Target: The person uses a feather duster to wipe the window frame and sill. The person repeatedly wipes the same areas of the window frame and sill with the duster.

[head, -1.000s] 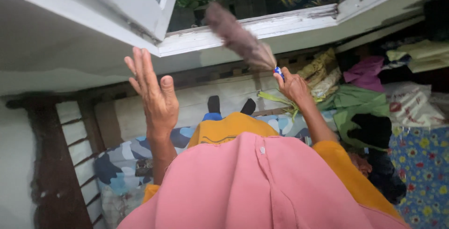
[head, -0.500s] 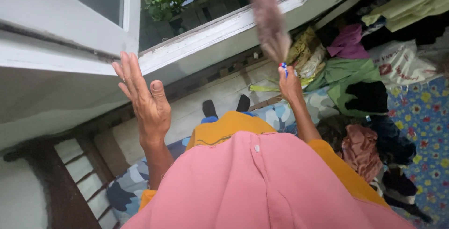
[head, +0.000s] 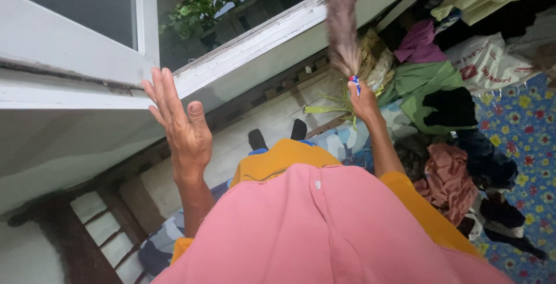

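My right hand point(head: 364, 99) grips the handle of a small hand broom point(head: 342, 26) with brown-grey bristles and a red, white and blue band; the bristles point up against the white window sill point(head: 260, 43). My left hand point(head: 180, 126) is raised with flat palm and fingers apart, holding nothing, just below the open white window sash point(head: 69, 46). A pink cloth point(head: 324, 232) and an orange garment fill the lower part of the view.
A heap of clothes point(head: 446, 116) lies at the right on a blue flowered sheet point(head: 521, 145). A white plastic bag point(head: 492, 66) sits beside it. A camouflage-patterned pillow point(head: 347, 139) lies below the sill. Green plants point(head: 202, 8) show outside the window.
The broom has swung from the left over the sill toward the right and more upright. The view has tilted; my left hand has stayed raised and flat.
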